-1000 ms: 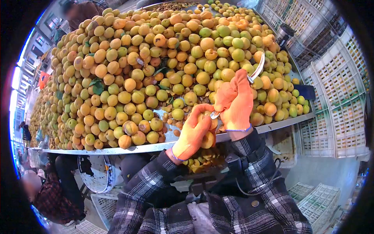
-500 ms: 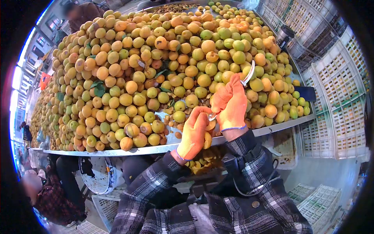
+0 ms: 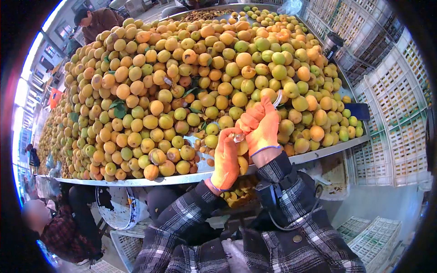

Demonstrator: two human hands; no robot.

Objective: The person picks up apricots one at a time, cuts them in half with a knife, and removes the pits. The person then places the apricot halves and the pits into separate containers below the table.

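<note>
Orange work gloves cover both hands. My right hand [image 3: 261, 125] is closed round the handle of a small knife with a curved blade [image 3: 278, 99], which points up and away over the fruit. Just left of it, my left hand [image 3: 226, 157] has its fingers curled, and what they hold is hidden. A shiny piece [image 3: 239, 137], perhaps the knife's handle end, shows between the hands. Yellow-orange fruit pieces [image 3: 242, 164] are beside my left hand at the table's front edge. Beyond the hands lies a large heap of apricot-like fruit [image 3: 154, 108].
A metal rim [image 3: 182, 179] edges the table. Cut fruit [image 3: 237, 196] lies below it. A dark phone-like object [image 3: 357, 111] and a black cup [image 3: 333, 43] are at right, beside stacked crates [image 3: 391, 136]. A white bucket [image 3: 116, 207] stands lower left. Other people [image 3: 68, 234] are nearby.
My right hand has moved slightly left and down, and the knife blade has tipped lower against the fruit. My left hand has shifted a little, staying close to the right one.
</note>
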